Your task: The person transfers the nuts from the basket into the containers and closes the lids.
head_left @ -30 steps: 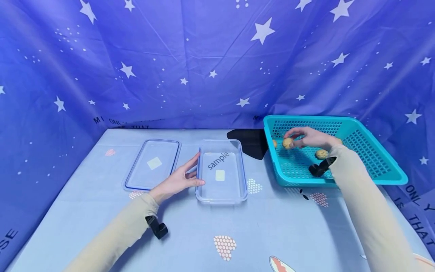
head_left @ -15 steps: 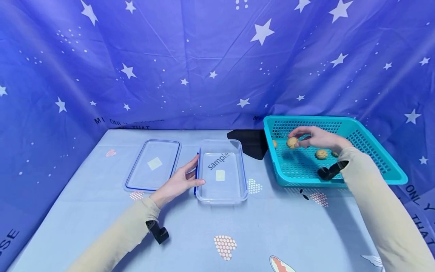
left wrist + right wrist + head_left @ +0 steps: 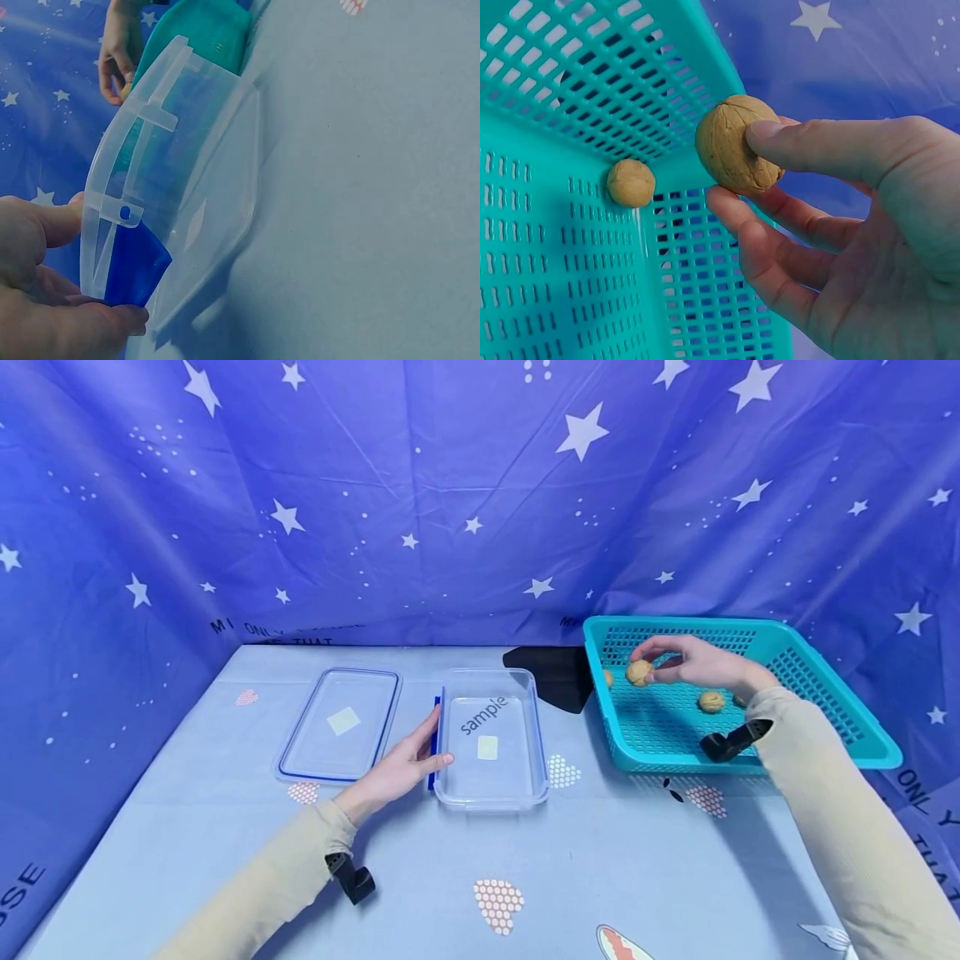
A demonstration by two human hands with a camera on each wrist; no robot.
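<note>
My right hand (image 3: 693, 664) pinches a walnut (image 3: 639, 672) between thumb and fingertips, over the left part of a turquoise basket (image 3: 652, 758). In the right wrist view the held walnut (image 3: 735, 146) is up near the basket's rim, and another walnut (image 3: 631, 183) lies in a corner below. More walnuts (image 3: 711, 702) rest on the basket floor. My left hand (image 3: 393, 777) grips the left wall of a clear plastic food container (image 3: 519, 739), thumb over the rim. Beside those fingers a blue latch flap (image 3: 135, 262) hangs out from the wall.
The container's clear lid (image 3: 360, 693) with a blue seal lies flat to its left. A black flat piece (image 3: 551, 675) lies between container and basket. Behind the table hangs a blue star-patterned curtain (image 3: 450, 577).
The right wrist has shifted right and the held walnut has moved slightly right and up. At the container's left side the blue latch flap has come into sight. The left hand keeps its place.
</note>
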